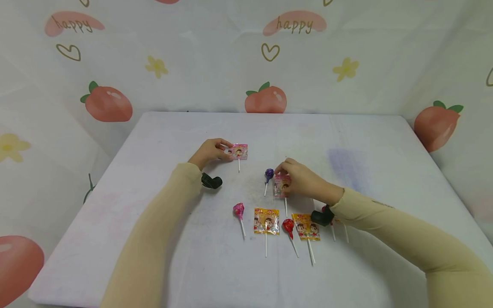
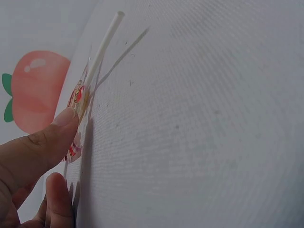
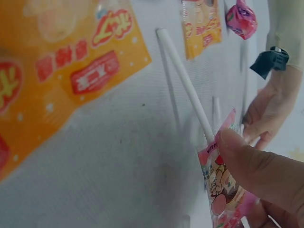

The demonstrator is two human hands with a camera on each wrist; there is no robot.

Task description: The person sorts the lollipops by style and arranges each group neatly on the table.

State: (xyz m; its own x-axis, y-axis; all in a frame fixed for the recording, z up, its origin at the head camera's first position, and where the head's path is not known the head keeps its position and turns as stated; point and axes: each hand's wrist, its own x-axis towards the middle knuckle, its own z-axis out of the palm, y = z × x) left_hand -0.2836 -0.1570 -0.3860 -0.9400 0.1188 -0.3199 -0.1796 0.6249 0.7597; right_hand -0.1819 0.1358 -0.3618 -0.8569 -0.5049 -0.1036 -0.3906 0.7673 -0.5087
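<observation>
My left hand [image 1: 212, 152] pinches the left edge of a flat lollipop in a pink wrapper [image 1: 239, 151], its stick pointing toward me. In the left wrist view the thumb lies on that wrapper [image 2: 76, 97], close over the table. Farther right, my right hand [image 1: 304, 179] holds a second pink-wrapped lollipop [image 1: 281, 186] between thumb and fingers. The right wrist view shows the thumb pressed on its wrapper [image 3: 221, 185] near the white stick. Just left of this hand lies a purple lollipop [image 1: 269, 173].
Nearer me lie a pink round lollipop [image 1: 238, 210], a red one [image 1: 288, 226] and two orange-wrapped flat ones [image 1: 266, 221], [image 1: 307, 226]. More sticks [image 1: 346, 234] show partly under my right forearm. A patterned cloth [image 1: 215, 55] hangs behind the white table [image 1: 115, 239].
</observation>
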